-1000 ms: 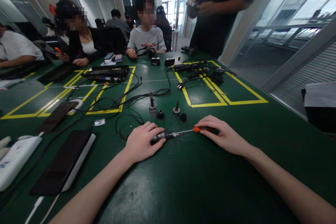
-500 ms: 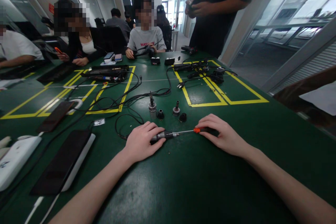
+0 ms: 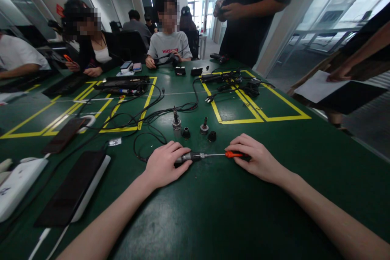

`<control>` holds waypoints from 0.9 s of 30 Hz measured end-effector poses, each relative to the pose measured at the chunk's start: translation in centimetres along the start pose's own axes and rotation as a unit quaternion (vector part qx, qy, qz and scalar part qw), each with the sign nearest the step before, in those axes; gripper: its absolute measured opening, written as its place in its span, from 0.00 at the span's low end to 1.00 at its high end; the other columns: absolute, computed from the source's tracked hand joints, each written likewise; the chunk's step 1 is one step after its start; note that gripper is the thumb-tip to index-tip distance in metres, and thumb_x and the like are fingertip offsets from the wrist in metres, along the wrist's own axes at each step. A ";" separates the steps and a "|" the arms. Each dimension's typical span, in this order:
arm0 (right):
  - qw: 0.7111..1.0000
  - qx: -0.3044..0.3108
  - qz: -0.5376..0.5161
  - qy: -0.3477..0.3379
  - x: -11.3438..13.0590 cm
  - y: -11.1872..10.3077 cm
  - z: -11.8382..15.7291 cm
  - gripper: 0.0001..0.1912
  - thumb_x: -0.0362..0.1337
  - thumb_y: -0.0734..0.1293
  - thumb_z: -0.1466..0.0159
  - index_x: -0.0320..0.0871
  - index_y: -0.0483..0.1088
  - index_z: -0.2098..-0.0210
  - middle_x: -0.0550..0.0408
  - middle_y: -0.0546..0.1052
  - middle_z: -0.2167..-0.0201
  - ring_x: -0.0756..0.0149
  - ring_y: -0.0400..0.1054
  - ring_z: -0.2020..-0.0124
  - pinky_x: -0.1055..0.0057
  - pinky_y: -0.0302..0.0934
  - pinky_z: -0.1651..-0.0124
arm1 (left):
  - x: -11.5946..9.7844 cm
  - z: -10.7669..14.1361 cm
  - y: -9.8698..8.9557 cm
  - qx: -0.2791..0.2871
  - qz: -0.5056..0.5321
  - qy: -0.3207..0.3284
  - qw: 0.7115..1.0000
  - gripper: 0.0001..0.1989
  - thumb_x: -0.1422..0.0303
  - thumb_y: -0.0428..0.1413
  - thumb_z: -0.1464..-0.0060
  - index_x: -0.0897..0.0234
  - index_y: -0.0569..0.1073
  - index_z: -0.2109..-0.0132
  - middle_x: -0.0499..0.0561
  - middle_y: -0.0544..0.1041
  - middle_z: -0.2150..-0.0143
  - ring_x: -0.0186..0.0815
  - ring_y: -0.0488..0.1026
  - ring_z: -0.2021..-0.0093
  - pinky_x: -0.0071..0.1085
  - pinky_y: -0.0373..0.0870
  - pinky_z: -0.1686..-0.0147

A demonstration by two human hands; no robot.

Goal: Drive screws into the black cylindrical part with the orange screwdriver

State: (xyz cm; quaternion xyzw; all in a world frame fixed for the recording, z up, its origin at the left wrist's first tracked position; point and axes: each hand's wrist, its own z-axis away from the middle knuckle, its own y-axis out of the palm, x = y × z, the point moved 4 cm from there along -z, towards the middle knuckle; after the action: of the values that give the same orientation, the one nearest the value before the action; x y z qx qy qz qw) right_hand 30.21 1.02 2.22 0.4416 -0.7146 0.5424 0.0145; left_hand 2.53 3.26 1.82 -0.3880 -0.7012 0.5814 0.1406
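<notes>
My left hand (image 3: 169,164) is wrapped round a grey-and-black corded handpiece (image 3: 186,157) lying on the green table. Its exact kind I cannot make out. With bent fingers my right hand (image 3: 258,155) grips a screwdriver (image 3: 232,154) with an orange-and-black handle. The screwdriver's thin shaft points left and meets the metal front end of the handpiece. Just behind them stand a tall metal fitting (image 3: 176,126), a small black fitting (image 3: 186,133), a shorter metal-and-black fitting (image 3: 204,128) and a black cap-like piece (image 3: 211,136).
Black cables (image 3: 170,109) run across the table (image 3: 195,219). At left lie a dark phone (image 3: 73,191) on a white block and a white power strip (image 3: 21,187). Black devices (image 3: 225,76) rest near yellow tape marks. People sit opposite; another person (image 3: 344,69) at right holds papers.
My right hand has shifted slightly, showing more of the orange handle. My left hand stays in place. A person carrying papers has come further into view at the right.
</notes>
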 end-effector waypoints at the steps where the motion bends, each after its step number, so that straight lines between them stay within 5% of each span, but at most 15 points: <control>1: 1.000 0.004 0.003 -0.002 0.0 0.1 0.0 0.14 0.30 0.65 0.34 0.49 0.80 0.55 0.47 0.80 0.59 0.51 0.73 0.58 0.54 0.72 0.58 | 0.0 0.0 0.0 0.000 -0.001 0.000 1.000 0.14 0.60 0.57 0.34 0.60 0.79 0.47 0.52 0.81 0.56 0.41 0.77 0.56 0.36 0.76 0.58; 13: 0.999 0.033 -0.003 0.006 0.1 0.5 0.3 0.10 0.30 0.65 0.34 0.45 0.75 0.55 0.51 0.81 0.63 0.60 0.78 0.64 0.64 0.73 0.61 | 0.0 -0.1 -0.1 -0.005 -0.003 0.006 1.000 0.14 0.60 0.57 0.34 0.61 0.79 0.47 0.51 0.81 0.57 0.40 0.77 0.57 0.36 0.76 0.59; 18: 0.999 0.001 -0.039 -0.034 0.7 -0.4 0.1 0.10 0.32 0.66 0.31 0.45 0.77 0.52 0.49 0.82 0.61 0.59 0.78 0.61 0.63 0.73 0.58 | 0.0 0.0 0.0 -0.008 -0.004 0.006 1.000 0.14 0.61 0.57 0.34 0.61 0.79 0.48 0.51 0.81 0.56 0.40 0.77 0.57 0.36 0.76 0.59; 27: 0.993 0.001 -0.115 0.021 -0.3 -0.3 0.1 0.08 0.35 0.68 0.30 0.46 0.80 0.54 0.51 0.83 0.60 0.60 0.79 0.60 0.65 0.74 0.56 | 0.0 0.0 0.0 -0.009 0.000 0.006 1.000 0.13 0.61 0.57 0.34 0.61 0.79 0.48 0.51 0.82 0.57 0.40 0.77 0.57 0.36 0.75 0.60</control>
State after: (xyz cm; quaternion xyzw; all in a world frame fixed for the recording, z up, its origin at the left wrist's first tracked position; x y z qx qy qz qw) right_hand 30.61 1.13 2.32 0.5089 -0.6580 0.5475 0.0911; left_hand 2.55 3.26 1.82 -0.3928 -0.7056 0.5725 0.1418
